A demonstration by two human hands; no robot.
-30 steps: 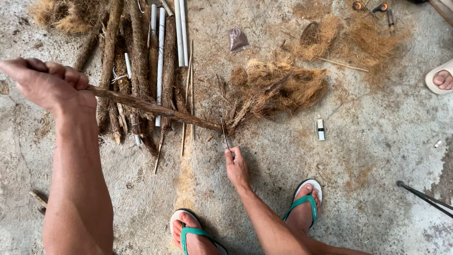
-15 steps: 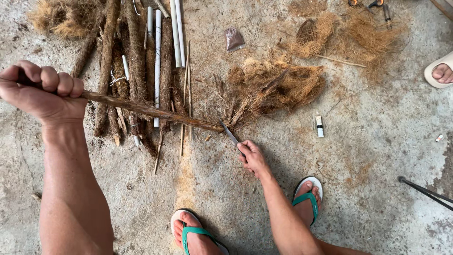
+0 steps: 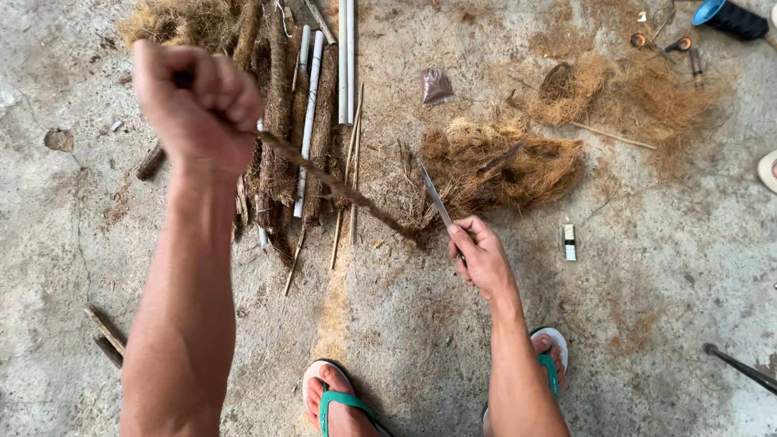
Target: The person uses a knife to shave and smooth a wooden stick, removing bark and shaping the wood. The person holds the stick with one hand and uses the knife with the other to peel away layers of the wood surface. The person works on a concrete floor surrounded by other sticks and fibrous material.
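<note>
left hand is fisted tight on the raised near end of a fibrous stick, slanting it down to the concrete floor; right hand grips a knife, blade angled against the stick's low end beside the coir pile.

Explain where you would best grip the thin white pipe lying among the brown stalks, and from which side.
Grip the thin white pipe near its upper end, coming from above. There it lies exposed between the brown stalks; lower down, stalks crowd its sides. Its slim round shape probably suits a pinch across its width.
</note>
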